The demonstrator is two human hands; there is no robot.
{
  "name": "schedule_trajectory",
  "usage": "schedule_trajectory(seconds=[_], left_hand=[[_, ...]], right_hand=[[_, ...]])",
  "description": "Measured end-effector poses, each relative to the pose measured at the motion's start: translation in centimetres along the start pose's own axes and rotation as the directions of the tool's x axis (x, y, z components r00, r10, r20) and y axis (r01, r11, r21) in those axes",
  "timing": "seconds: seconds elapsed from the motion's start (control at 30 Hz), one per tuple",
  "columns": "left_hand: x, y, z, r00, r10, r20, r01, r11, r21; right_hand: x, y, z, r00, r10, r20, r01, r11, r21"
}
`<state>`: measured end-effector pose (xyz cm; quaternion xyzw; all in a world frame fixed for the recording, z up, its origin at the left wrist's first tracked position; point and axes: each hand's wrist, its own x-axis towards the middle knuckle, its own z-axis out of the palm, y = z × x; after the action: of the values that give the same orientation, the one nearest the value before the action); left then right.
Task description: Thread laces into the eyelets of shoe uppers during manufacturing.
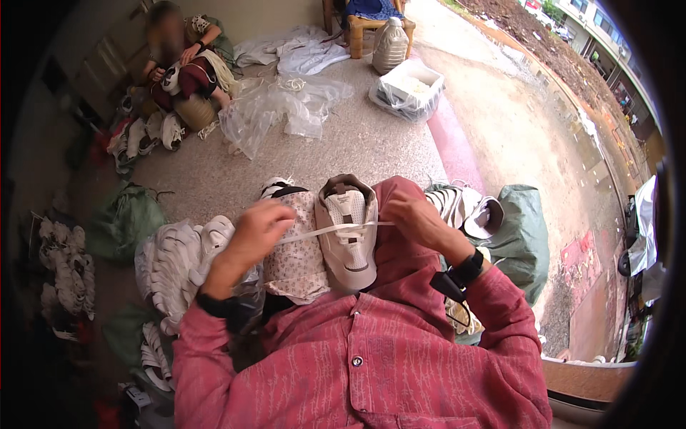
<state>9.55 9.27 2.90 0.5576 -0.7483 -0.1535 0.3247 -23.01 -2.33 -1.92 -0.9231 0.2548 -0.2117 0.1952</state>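
A white and beige sneaker [351, 247] rests on my lap with its toe toward me and its dark-lined opening away from me. Across its upper a flat white shoelace [336, 228] is pulled nearly straight from side to side. My left hand [263, 223] is closed on the lace's left part, above a flower-patterned cloth [300, 250] on my left thigh. To the right of the sneaker, my right hand [414, 218] pinches the lace over my right leg. The fingertips of both hands are partly hidden.
White shoes stand in rows at my left [175, 264] and a second row of shoes [457, 204] at my right, by a green sack [522, 236]. Ahead lie clear plastic sheets [286, 107] and a white tub [414, 82]. Another person [189, 68] sits at far left, holding a shoe.
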Motion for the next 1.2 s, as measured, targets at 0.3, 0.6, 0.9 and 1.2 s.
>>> schedule_trajectory(seconds=[0.3,0.6,0.9,1.2], left_hand=[[6.3,2.1,9.7,0.943,0.313,0.11,-0.317,0.948,0.03],[7.2,1.4,10.7,0.965,0.143,0.22,-0.078,0.957,-0.28],[7.4,2.0,10.1,0.954,0.162,0.253,-0.099,0.964,-0.245],[7.1,1.5,10.8,0.965,0.106,0.238,-0.054,0.976,-0.213]], right_hand=[[0.6,-0.6,0.8,0.996,0.016,0.09,-0.035,0.977,0.211],[1.7,-0.4,1.0,0.961,0.171,0.219,-0.232,0.928,0.291],[3.0,0.1,-0.6,0.996,-0.054,0.074,0.05,0.997,0.058],[3.3,1.4,-0.3,0.978,-0.202,0.045,0.203,0.979,-0.022]])
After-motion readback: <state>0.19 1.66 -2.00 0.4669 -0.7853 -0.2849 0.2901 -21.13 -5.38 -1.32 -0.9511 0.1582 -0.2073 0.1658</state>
